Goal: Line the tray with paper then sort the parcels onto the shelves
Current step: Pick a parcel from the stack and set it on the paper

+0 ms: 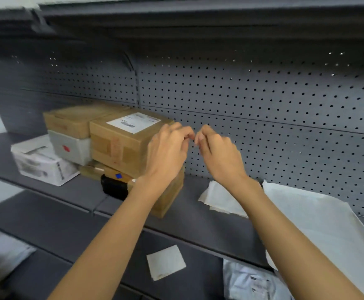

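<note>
Shelf (187, 213) surface, dark grey, runs left to right at mid height; its near edge crosses diagonally from mid left to lower right. Bare room lies on the shelf between the cardboard stack and the large paper sheet (319, 226) at right, which overhangs the near edge. A perforated back panel (263, 118) closes the far side.

Parcels occupy the left part of the shelf: a labelled cardboard box (122, 139) on top of a lower cardboard box (168, 198), a second cardboard box (70, 120) above a grey box (70, 148), a white box (42, 163) at far left, and a black item (113, 187) at the stack's near foot. Folded paper (220, 200) lies on the shelf under the right wrist. A small paper square (165, 265) and a plastic mailer (248, 282) lie on the lower level.

Left hand (168, 148) and right hand (217, 152) are raised above the shelf, fingers curled, fingertips pinched and almost meeting. Whether anything is pinched between them cannot be told. Both forearms extend upward from the near edge, converging.
</note>
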{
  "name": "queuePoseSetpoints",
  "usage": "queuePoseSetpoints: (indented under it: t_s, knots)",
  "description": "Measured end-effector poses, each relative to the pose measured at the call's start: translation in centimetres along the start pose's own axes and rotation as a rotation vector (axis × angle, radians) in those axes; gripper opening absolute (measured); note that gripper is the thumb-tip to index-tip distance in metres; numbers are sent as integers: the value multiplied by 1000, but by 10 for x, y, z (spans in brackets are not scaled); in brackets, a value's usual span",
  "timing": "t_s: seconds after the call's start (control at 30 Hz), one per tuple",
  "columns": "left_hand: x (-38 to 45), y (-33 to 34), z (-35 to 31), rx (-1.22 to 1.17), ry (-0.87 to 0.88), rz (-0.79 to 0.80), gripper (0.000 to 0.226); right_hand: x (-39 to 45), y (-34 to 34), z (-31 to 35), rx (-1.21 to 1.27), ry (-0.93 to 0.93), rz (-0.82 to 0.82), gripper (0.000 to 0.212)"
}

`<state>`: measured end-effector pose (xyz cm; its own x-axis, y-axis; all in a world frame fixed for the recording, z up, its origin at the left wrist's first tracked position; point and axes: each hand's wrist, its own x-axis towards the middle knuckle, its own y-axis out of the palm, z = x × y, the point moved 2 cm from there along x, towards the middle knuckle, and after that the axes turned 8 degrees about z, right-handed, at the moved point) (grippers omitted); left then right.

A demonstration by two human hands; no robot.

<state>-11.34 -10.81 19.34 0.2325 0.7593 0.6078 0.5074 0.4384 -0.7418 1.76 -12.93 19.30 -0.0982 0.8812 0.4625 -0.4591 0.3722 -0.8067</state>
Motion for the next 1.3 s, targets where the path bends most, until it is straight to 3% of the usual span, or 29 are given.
queuePoseSetpoints:
  t_s: [0.13,0.3,0.57,0.93,1.13,1.2,1.3]
  knots:
    - [22,-28,84,16,0,-22,25,40,55,52,47,-16,56,24]
    - [31,-37,136,54,-40,-10,37,57,87,66,114,10,115,40]
    - [43,-44,206,23,-72,83,41,83,124,95,169,51,85,43]
    - [53,-32,205,-50,15,106,36,81,121,91,202,117,94,41]
    - [42,-16,171,-122,196,92,31,66,122,64,161,207,64,38]
    - [36,-7,157,-112,238,119,31,58,132,50,121,280,114,40]
    - [28,5,143,-90,264,171,34,43,158,26,86,431,322,58]
